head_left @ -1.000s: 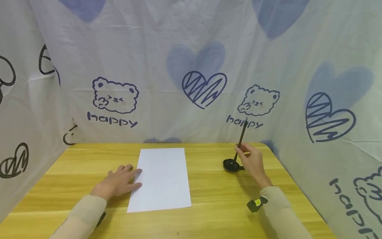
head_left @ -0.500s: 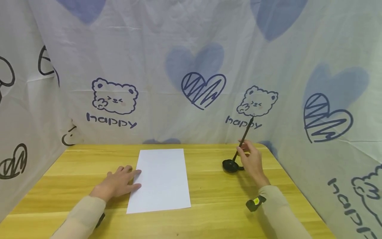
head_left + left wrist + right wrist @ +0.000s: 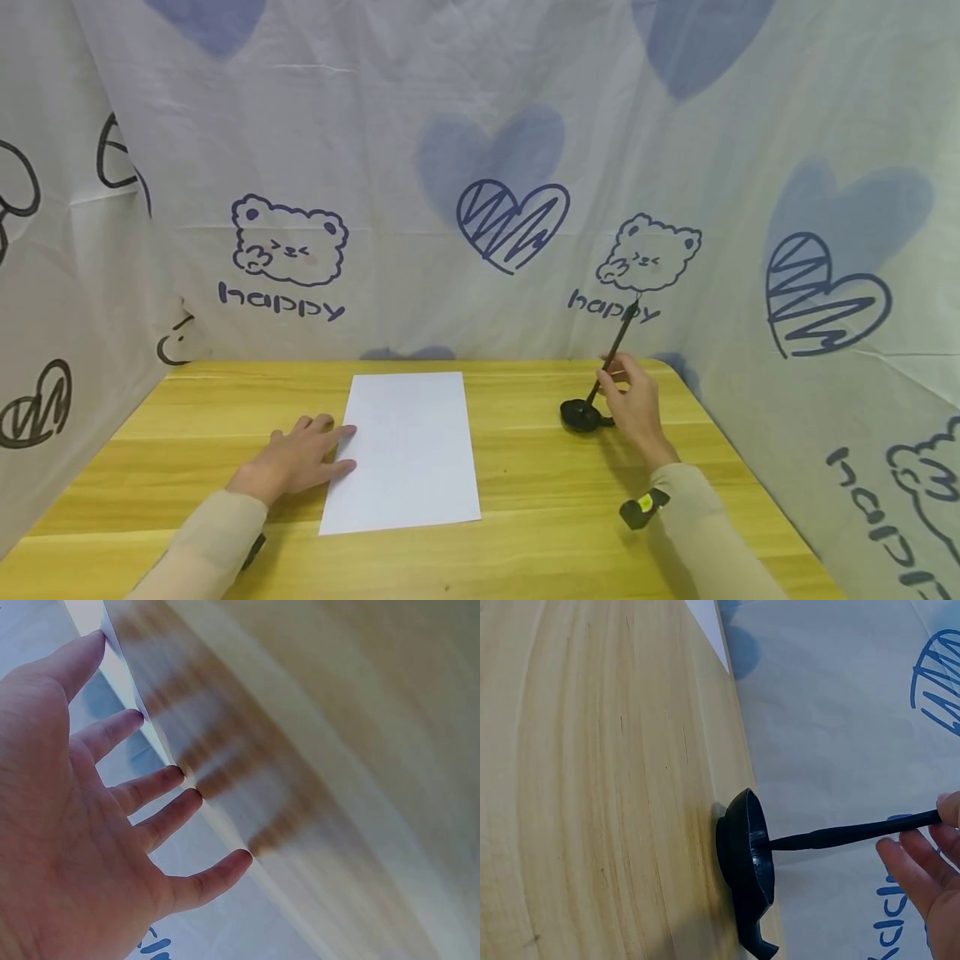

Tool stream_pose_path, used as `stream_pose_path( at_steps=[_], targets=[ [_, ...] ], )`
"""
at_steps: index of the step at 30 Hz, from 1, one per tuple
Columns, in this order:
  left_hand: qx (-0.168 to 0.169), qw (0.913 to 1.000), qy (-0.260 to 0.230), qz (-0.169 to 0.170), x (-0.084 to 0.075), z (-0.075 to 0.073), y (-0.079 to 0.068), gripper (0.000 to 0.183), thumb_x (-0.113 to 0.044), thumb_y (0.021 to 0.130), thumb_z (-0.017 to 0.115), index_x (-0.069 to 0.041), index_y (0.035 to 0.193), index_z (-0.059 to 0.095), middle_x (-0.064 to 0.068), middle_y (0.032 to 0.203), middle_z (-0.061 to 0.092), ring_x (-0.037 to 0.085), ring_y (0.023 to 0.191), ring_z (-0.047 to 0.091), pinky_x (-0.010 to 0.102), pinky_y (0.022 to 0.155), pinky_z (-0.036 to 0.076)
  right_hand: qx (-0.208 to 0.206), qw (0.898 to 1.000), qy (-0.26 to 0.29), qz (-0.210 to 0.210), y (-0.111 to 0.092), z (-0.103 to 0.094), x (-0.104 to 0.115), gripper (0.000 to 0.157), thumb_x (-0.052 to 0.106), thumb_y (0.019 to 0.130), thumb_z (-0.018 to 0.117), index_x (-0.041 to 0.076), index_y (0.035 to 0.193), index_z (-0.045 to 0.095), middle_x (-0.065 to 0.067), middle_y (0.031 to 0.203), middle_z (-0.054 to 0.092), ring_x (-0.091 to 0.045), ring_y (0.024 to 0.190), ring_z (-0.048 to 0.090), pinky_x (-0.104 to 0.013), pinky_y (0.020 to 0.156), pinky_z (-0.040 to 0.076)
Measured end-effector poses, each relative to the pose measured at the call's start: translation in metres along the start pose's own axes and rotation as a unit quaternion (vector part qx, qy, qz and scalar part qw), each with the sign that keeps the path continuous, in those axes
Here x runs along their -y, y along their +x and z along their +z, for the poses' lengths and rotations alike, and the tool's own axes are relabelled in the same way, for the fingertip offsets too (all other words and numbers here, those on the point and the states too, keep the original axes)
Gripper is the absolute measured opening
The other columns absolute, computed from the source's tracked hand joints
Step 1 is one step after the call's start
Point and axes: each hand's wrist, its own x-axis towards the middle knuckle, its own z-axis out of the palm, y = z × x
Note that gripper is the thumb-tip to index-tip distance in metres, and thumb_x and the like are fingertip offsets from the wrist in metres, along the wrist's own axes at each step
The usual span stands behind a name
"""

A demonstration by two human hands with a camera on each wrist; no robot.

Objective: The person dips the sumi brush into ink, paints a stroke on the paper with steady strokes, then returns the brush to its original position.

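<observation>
My right hand (image 3: 636, 408) pinches a slim black brush (image 3: 619, 340) by its shaft, near the table's far right. The brush leans to the right, its lower end inside a small black dish (image 3: 576, 414) with a short curved handle. In the right wrist view, the brush tip (image 3: 772, 844) meets the hollow of the dish (image 3: 735, 862). A blank white sheet of paper (image 3: 408, 454) lies left of the middle. My left hand (image 3: 292, 458) rests with spread fingers at its left edge; thumb and forefinger overlap the sheet. All five fingertips reach the surface in the left wrist view.
The yellow wood-grain table (image 3: 525, 533) ends at a white cloth (image 3: 390, 150) printed with hearts and bears, which hangs behind and on both sides. A black wrist device (image 3: 643, 508) sits at the right sleeve.
Compared with a second ago, the brush's upper end has tipped to the right while its lower end stays in the dish. The left hand and paper hold still.
</observation>
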Motion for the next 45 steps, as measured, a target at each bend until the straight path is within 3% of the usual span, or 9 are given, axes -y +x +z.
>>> stream_pose_path(
  at_steps=[5, 12, 19, 26, 38, 41, 45],
  targets=[
    [-0.002, 1.0, 0.001, 0.0, -0.002, -0.002, -0.001, 0.07, -0.059, 0.097, 0.061, -0.014, 0.15, 0.053, 0.029, 0.152, 0.048, 0.055, 0.135, 0.046, 0.088, 0.096, 0.034, 0.002, 1.0, 0.002, 0.01, 0.001, 0.0, -0.003, 0.02, 0.003, 0.099, 0.065, 0.001, 0.119, 0.067, -0.02, 0.097, 0.068, -0.038, 0.092, 0.073, -0.014, 0.071, 0.06],
    [0.0, 1.0, -0.004, 0.0, -0.001, -0.002, -0.001, 0.07, -0.058, 0.098, 0.061, -0.013, 0.15, 0.053, 0.029, 0.152, 0.047, 0.056, 0.136, 0.045, 0.088, 0.097, 0.033, 0.004, 1.0, 0.011, 0.006, 0.001, 0.003, -0.007, 0.018, 0.001, 0.099, 0.064, -0.002, 0.116, 0.066, -0.022, 0.098, 0.068, -0.041, 0.091, 0.074, -0.035, 0.073, 0.065],
    [0.004, 1.0, -0.007, -0.002, -0.001, 0.0, -0.001, 0.07, -0.059, 0.098, 0.06, -0.013, 0.151, 0.053, 0.029, 0.153, 0.047, 0.056, 0.137, 0.044, 0.089, 0.098, 0.031, 0.008, 1.0, 0.013, 0.017, -0.002, 0.006, -0.011, 0.017, 0.001, 0.099, 0.065, -0.002, 0.116, 0.066, -0.022, 0.098, 0.069, -0.038, 0.092, 0.073, -0.027, 0.071, 0.064],
    [0.004, 1.0, -0.007, -0.001, -0.001, 0.0, 0.0, 0.07, -0.058, 0.098, 0.06, -0.013, 0.151, 0.053, 0.029, 0.153, 0.047, 0.056, 0.137, 0.044, 0.089, 0.098, 0.031, 0.009, 1.0, -0.01, 0.01, -0.002, 0.005, -0.014, 0.02, 0.002, 0.099, 0.064, -0.001, 0.119, 0.066, -0.021, 0.098, 0.069, -0.038, 0.092, 0.074, -0.026, 0.072, 0.064],
    [0.002, 1.0, -0.006, -0.001, -0.001, -0.002, -0.001, 0.069, -0.057, 0.098, 0.061, -0.012, 0.15, 0.053, 0.029, 0.153, 0.047, 0.057, 0.137, 0.044, 0.089, 0.098, 0.031, -0.011, 1.0, -0.004, 0.022, 0.004, -0.005, -0.019, 0.02, -0.002, 0.099, 0.062, -0.003, 0.119, 0.065, -0.022, 0.099, 0.067, -0.041, 0.093, 0.072, -0.043, 0.077, 0.065],
    [0.003, 1.0, -0.005, -0.001, -0.001, -0.001, -0.001, 0.07, -0.058, 0.098, 0.06, -0.013, 0.15, 0.053, 0.029, 0.153, 0.047, 0.057, 0.137, 0.044, 0.089, 0.098, 0.031, -0.011, 1.0, -0.008, 0.02, 0.004, -0.005, -0.019, 0.02, -0.001, 0.099, 0.062, -0.002, 0.12, 0.065, -0.022, 0.1, 0.067, -0.041, 0.094, 0.072, -0.04, 0.076, 0.065],
    [0.004, 1.0, -0.006, -0.001, 0.0, -0.001, -0.001, 0.07, -0.059, 0.098, 0.06, -0.014, 0.15, 0.053, 0.029, 0.153, 0.047, 0.057, 0.137, 0.044, 0.089, 0.098, 0.032, -0.008, 0.999, -0.031, 0.01, 0.004, -0.005, -0.021, 0.021, -0.001, 0.1, 0.062, -0.002, 0.121, 0.065, -0.021, 0.1, 0.068, -0.039, 0.093, 0.073, -0.021, 0.072, 0.063]
  ],
)
